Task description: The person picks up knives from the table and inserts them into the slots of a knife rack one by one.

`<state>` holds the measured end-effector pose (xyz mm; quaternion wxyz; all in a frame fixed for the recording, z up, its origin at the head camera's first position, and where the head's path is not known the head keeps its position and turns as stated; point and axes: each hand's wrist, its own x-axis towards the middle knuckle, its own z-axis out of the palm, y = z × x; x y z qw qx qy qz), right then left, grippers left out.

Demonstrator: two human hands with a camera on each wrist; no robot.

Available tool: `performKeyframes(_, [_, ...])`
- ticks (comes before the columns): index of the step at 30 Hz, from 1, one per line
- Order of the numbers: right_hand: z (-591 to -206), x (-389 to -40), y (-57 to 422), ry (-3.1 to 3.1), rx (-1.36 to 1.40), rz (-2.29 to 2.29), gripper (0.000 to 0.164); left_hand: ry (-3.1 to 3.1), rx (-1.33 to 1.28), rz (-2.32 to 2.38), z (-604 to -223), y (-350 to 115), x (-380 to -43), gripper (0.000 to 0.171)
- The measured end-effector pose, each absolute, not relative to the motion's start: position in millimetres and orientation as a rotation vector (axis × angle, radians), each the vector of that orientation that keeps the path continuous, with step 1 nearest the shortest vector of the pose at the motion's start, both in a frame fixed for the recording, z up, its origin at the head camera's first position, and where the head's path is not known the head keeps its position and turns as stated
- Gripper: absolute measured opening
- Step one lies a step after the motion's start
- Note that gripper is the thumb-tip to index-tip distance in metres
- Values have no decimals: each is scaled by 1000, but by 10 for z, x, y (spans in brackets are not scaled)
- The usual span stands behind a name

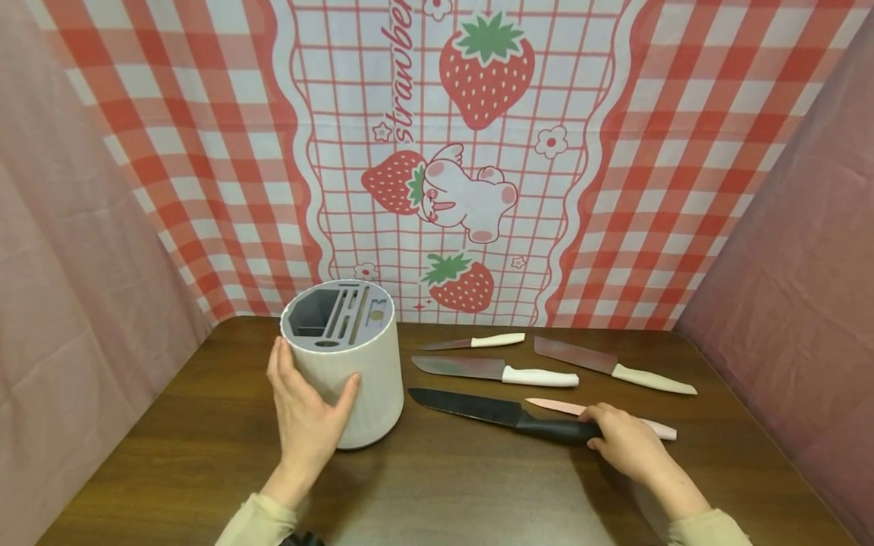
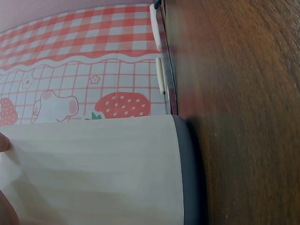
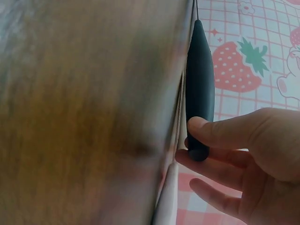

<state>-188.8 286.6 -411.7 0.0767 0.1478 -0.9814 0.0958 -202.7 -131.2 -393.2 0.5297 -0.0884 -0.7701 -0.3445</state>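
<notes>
My left hand (image 1: 309, 409) rests against the side of a round off-white knife block (image 1: 372, 387), thumb spread across its front and fingers along its left side. The block stands upright; its grey slotted top shows no knives in it. With thumb and fingers my right hand (image 1: 630, 442) pinches the butt end of a black knife's handle (image 3: 200, 79). That black knife (image 1: 471, 406) points left, its tip close to the block. Just behind it lies a small pink knife (image 1: 556, 406), partly hidden under the right hand, its pale handle (image 1: 661, 430) showing beyond.
Behind these lie a white-handled wide knife (image 1: 539, 376), a small white-handled knife (image 1: 497, 340) and a cleaver with a cream handle (image 1: 652, 378). The wooden table (image 1: 464, 493) ends at a strawberry-print cloth (image 1: 451, 227), with pink drapes (image 1: 89, 189) at both sides.
</notes>
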Motion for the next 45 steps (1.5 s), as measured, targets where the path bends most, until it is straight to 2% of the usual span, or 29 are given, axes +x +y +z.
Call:
performKeyframes(20, [-3960,-1840,2956,-2834,520,927,27,-1861,-208,-845,-3947,-1342,-2035,96])
performKeyframes(45, [-3751,-1785,2873,-2777,470,1154,24,-1846,-232,-844,-3975,-1347,-2052,95])
